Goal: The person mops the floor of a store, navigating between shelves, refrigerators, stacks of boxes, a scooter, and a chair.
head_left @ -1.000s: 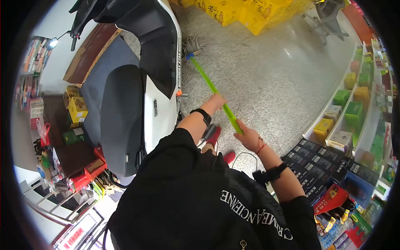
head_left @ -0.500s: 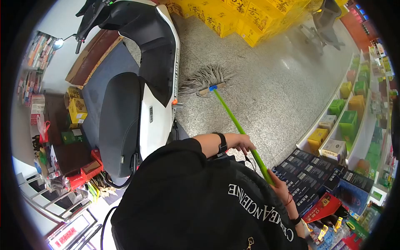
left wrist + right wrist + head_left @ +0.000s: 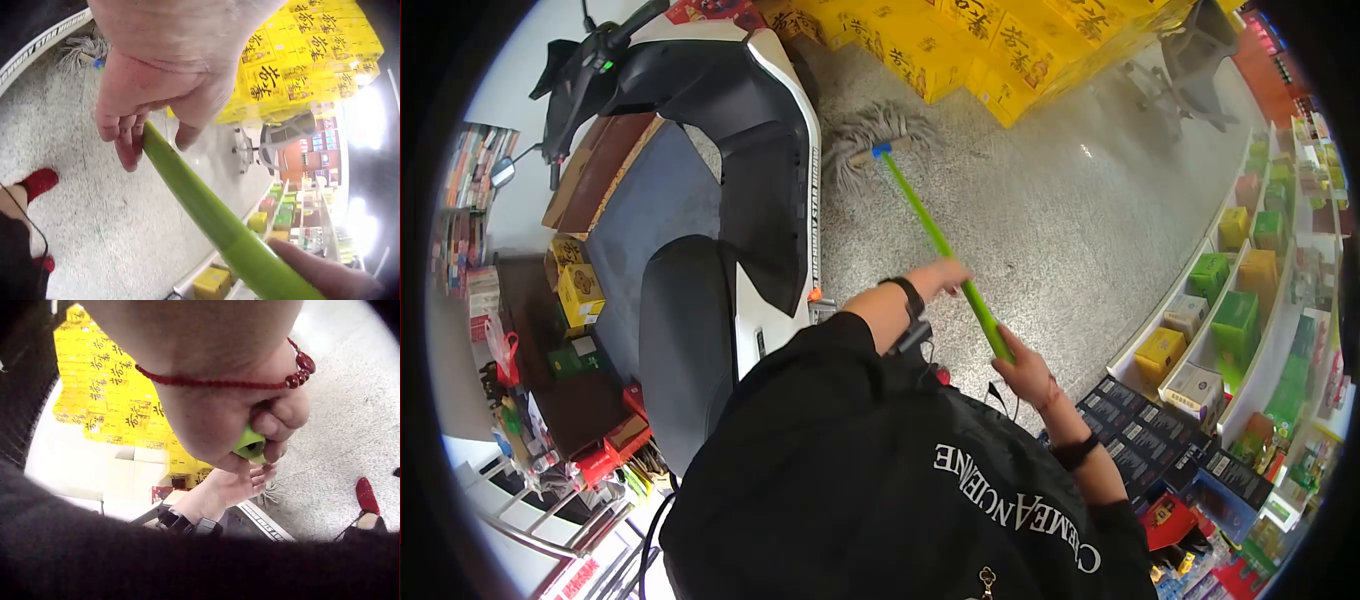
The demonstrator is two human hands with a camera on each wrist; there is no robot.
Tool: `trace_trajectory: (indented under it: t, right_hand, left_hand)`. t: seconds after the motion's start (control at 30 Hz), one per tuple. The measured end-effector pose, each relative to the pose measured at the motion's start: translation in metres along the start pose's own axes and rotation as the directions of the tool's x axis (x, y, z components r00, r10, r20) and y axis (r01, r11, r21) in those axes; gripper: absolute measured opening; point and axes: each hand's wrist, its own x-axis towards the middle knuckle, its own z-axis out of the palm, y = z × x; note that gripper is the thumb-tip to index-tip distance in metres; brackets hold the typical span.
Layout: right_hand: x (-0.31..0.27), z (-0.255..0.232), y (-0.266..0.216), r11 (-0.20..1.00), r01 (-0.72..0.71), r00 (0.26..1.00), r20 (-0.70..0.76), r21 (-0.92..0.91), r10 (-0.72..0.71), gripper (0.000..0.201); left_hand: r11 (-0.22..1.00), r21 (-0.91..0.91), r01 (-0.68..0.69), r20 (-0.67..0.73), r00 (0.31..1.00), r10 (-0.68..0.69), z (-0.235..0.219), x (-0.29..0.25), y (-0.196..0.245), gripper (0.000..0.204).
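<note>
A string mop with a long green handle (image 3: pixel 930 228) slants across the floor. Its grey strands (image 3: pixel 885 122) lie spread on the speckled floor beside the scooter, joined to the handle by a blue socket (image 3: pixel 882 150). My left hand (image 3: pixel 942 276) holds the handle partway down, and in the left wrist view its fingers (image 3: pixel 128 140) bend round the green tube. Higher up, my right hand (image 3: pixel 1024 372) grips near the handle's top. In the right wrist view the handle's hollow end (image 3: pixel 251 447) pokes out of that fist.
A white and black scooter (image 3: pixel 770 190) stands to the left. Yellow cartons (image 3: pixel 970 50) are stacked ahead, with a grey chair (image 3: pixel 1195 65) at the far right. Shelves of boxes (image 3: pixel 1235 325) line the right, black boxes (image 3: pixel 1135 420) lower down. Red shoes (image 3: pixel 40 182) show below.
The mop head first came back toward me from beside the scooter, spreading out on the floor, then slid forward and left again. Both hands moved back, then forward, keeping hold of the handle.
</note>
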Motion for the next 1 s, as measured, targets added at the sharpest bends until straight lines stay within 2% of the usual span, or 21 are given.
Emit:
trace_trajectory:
  t: [0.07, 0.13, 0.2, 0.27, 0.37, 0.43, 0.47, 0.53, 0.6, 0.67, 0.7, 0.73, 0.77, 0.83, 0.87, 0.93, 1.0]
  right_hand:
    - [0.063, -0.01, -0.025, 0.995, 0.095, 0.995, -0.034, 0.002, -0.095, 0.059]
    - [0.118, -0.022, -0.051, 0.981, 0.193, 0.979, -0.069, 0.012, -0.192, 0.057]
    - [0.156, -0.037, -0.077, 0.974, 0.228, 0.969, -0.099, 0.002, -0.227, 0.056]
    - [0.174, -0.052, -0.086, 0.967, 0.255, 0.958, -0.132, -0.01, -0.254, 0.055]
    - [0.172, -0.063, -0.086, 0.977, 0.2, 0.976, -0.07, -0.074, -0.205, 0.056]
    - [0.162, -0.052, -0.052, 0.974, 0.204, 0.973, -0.085, -0.096, -0.212, 0.056]
    - [0.151, -0.048, -0.036, 0.97, 0.214, 0.969, -0.1, -0.116, -0.226, 0.057]
    - [0.114, -0.044, -0.022, 0.985, 0.154, 0.984, -0.073, -0.078, -0.16, 0.057]
    - [0.074, -0.039, -0.006, 0.994, 0.059, 0.997, -0.05, -0.087, -0.063, 0.059]
    - [0.031, -0.034, 0.011, 0.999, 0.044, 0.997, -0.065, -0.023, -0.045, 0.059]
    - [0.01, -0.03, 0.025, 1.0, 0.012, 0.998, -0.057, -0.023, -0.014, 0.058]
    - [-0.01, -0.026, 0.037, 1.0, -0.018, 0.999, -0.051, -0.021, 0.017, 0.058]
    - [-0.034, -0.029, 0.032, 0.994, -0.1, 0.995, -0.011, 0.042, 0.101, 0.059]
    - [-0.078, -0.023, 0.045, 0.99, -0.131, 0.991, -0.026, 0.053, 0.133, 0.059]
    - [-0.101, -0.021, 0.051, 0.985, -0.163, 0.985, -0.037, 0.061, 0.166, 0.059]
    - [-0.144, -0.011, 0.066, 0.979, -0.197, 0.979, -0.037, 0.054, 0.199, 0.06]
    - [-0.186, 0.01, 0.096, 0.99, -0.053, 0.988, -0.136, 0.127, 0.071, 0.059]
  left_hand:
    - [0.996, -0.07, -0.06, -0.235, 0.971, 0.042, -0.055, -0.012, 0.039, 0.04]
    - [0.995, -0.035, -0.092, -0.266, 0.961, 0.079, -0.105, 0.036, 0.035, 0.042]
    - [0.997, -0.054, -0.056, -0.268, 0.963, 0.04, -0.139, 0.03, 0.069, 0.041]
    - [0.997, -0.073, -0.02, -0.263, 0.965, 0.0, -0.153, 0.027, 0.089, 0.04]
    - [0.989, -0.125, -0.084, -0.271, 0.962, 0.047, -0.153, 0.033, 0.086, 0.038]
    - [0.98, -0.123, -0.159, -0.275, 0.954, 0.12, -0.135, 0.037, 0.076, 0.038]
    - [0.979, -0.124, -0.165, -0.268, 0.955, 0.127, -0.126, 0.025, 0.085, 0.038]
    - [0.989, -0.144, -0.024, -0.15, 0.989, 0.002, -0.104, -0.01, 0.105, 0.039]
    - [0.998, 0.021, 0.053, -0.073, 0.996, -0.051, -0.064, 0.011, 0.076, 0.039]
    - [0.994, 0.094, 0.058, -0.002, 0.998, -0.059, -0.022, 0.004, 0.066, 0.04]
    - [0.972, 0.228, -0.063, 0.142, 0.989, 0.031, 0.005, 0.032, 0.033, 0.041]
    - [0.917, 0.344, -0.2, 0.293, 0.951, 0.097, 0.03, 0.057, 0.002, 0.042]
    - [0.916, 0.346, -0.203, 0.293, 0.951, 0.101, 0.043, 0.032, 0.017, 0.042]
    - [0.969, 0.241, 0.061, 0.268, 0.955, -0.126, 0.067, -0.048, 0.076, 0.045]
    - [0.968, 0.245, 0.055, 0.276, 0.953, -0.124, 0.086, -0.058, 0.078, 0.045]
    - [0.929, 0.363, 0.074, 0.37, 0.903, -0.216, 0.122, -0.077, 0.079, 0.041]
    - [0.916, 0.399, 0.044, 0.423, 0.877, -0.226, 0.157, -0.095, 0.076, 0.044]
